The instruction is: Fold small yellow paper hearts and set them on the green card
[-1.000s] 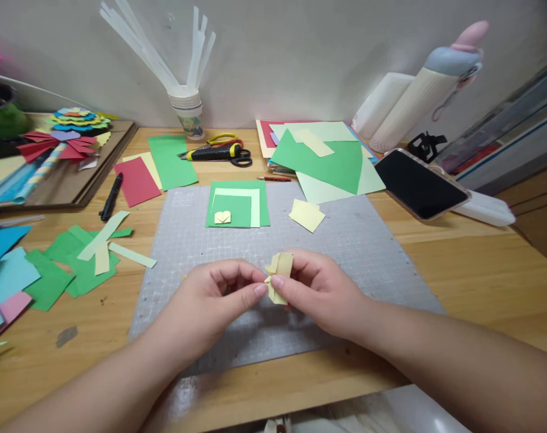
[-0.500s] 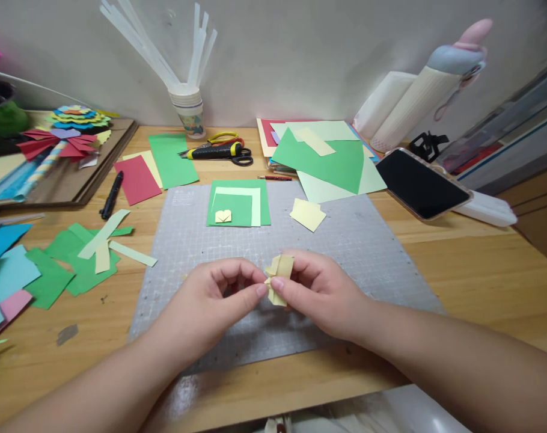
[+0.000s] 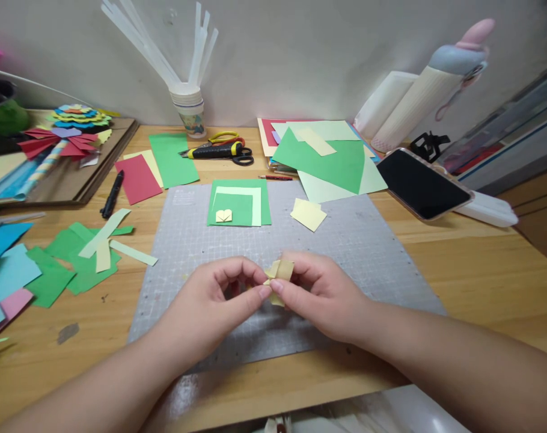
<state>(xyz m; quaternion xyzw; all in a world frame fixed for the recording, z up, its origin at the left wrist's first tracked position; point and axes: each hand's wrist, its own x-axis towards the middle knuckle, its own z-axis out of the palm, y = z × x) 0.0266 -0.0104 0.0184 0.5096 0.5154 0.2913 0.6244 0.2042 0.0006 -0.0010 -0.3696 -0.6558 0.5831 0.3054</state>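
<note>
A small piece of folded pale yellow paper is held above the grey cutting mat. My left hand pinches its left edge between thumb and fingers. From the other side my right hand grips it, the thumb pressed on its front. Both thumb tips almost meet over the folds, and part of the paper is hidden behind them. Beyond the hands, a folded yellow paper heart lies on green paper squares. A loose yellow sheet rests on the mat to the right.
Green paper scraps and a black pen lie left. Yellow-handled scissors and a cutter sit near a paper cup of white strips. A paper stack, a phone and a bottle stand right.
My left thumb has shifted slightly right, closer to the right thumb. The yellow paper has tilted a little, and less of its lower part shows.
</note>
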